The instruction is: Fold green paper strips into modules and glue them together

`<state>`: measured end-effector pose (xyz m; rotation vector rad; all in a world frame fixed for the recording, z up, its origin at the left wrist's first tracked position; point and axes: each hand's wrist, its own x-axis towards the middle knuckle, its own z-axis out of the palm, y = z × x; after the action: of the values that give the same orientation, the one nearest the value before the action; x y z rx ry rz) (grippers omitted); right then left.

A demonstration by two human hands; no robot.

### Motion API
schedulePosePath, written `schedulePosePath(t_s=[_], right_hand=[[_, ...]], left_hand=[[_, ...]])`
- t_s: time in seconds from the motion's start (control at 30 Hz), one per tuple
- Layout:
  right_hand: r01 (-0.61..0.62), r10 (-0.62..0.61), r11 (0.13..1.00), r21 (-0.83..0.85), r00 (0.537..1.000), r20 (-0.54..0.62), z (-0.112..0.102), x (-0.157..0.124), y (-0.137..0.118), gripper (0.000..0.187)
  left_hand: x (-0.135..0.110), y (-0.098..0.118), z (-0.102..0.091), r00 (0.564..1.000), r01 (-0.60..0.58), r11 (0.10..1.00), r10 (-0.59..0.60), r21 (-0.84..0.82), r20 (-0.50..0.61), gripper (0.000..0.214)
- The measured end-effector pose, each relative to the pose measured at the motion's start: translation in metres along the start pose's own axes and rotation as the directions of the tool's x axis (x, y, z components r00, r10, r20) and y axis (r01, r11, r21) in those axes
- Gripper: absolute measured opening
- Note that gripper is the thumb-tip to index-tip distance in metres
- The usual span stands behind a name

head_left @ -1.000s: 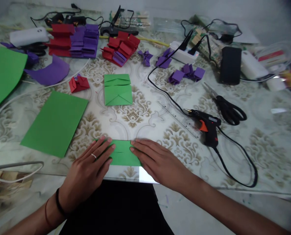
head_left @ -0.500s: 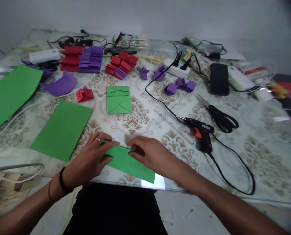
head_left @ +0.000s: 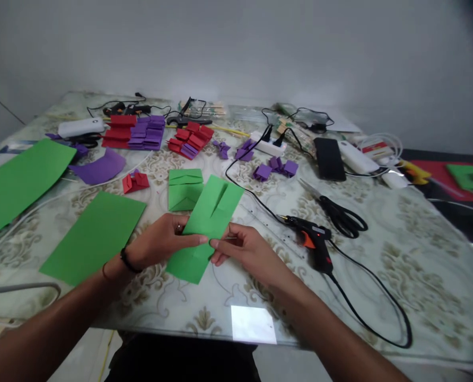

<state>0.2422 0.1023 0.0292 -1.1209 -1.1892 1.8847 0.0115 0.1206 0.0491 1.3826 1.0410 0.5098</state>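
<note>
Between both hands a folded green paper (head_left: 215, 209) is held up at a slant above the table, with a crease or slit near its upper end. My left hand (head_left: 168, 239) grips its left edge, thumb flat on the front. My right hand (head_left: 240, 246) pinches the right edge near the middle; some fingertips are hidden behind the paper. Just behind it lies a folded green piece (head_left: 183, 191), partly covered. A flat green sheet (head_left: 95, 236) rests left of my left hand.
To the right lie a black glue gun (head_left: 314, 239) with a looping cord, scissors (head_left: 340, 212) and a phone (head_left: 330, 159). Folded red pieces (head_left: 191, 139), purple pieces (head_left: 276, 167) and a white power strip (head_left: 268, 143) sit farther back. A larger green sheet (head_left: 22, 183) is at far left.
The green paper has been raised off the table's front edge and turned to stand at a slant. Both hands have moved up and forward with it. The camera view has tilted upward.
</note>
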Motion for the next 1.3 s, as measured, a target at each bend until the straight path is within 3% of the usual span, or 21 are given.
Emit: schedulePosePath(t_s=[0.17,0.43,0.53,0.7,0.87,1.07,1.3], right_hand=[[-0.030,0.030,0.999,-0.012,0.999,0.015,-0.005,0.005,0.005,0.051],[-0.085,0.085,0.996,-0.004,0.996,0.027,-0.003,0.005,0.009,0.048],[-0.089,0.089,0.996,-0.013,0.996,0.012,-0.004,0.004,0.008,0.047],[-0.133,0.134,0.991,-0.024,0.991,0.028,-0.005,0.004,0.008,0.046],[-0.087,0.087,0.996,0.018,0.996,0.010,-0.007,0.004,0.007,0.045],[-0.097,0.096,0.995,0.030,0.995,0.031,-0.005,0.003,0.009,0.046],[-0.012,0.012,1.000,-0.008,1.000,0.005,-0.004,0.002,0.005,0.044]], left_hand=[[0.008,-0.008,-0.004,0.994,0.106,0.994,-0.105,-0.028,0.030,0.031],[0.007,-0.014,-0.002,0.988,0.150,0.984,-0.153,0.091,0.024,0.039],[0.004,-0.011,0.002,0.985,0.155,0.985,-0.160,0.076,0.059,0.041],[0.004,-0.012,0.005,0.985,0.170,0.982,-0.172,0.078,0.020,0.042],[0.003,-0.017,0.005,0.978,0.206,0.978,-0.207,0.030,0.038,0.044],[0.001,-0.016,0.005,0.980,0.193,0.981,-0.193,0.004,-0.056,0.046],[0.002,-0.013,0.008,0.987,0.160,0.982,-0.160,-0.099,0.003,0.039]])
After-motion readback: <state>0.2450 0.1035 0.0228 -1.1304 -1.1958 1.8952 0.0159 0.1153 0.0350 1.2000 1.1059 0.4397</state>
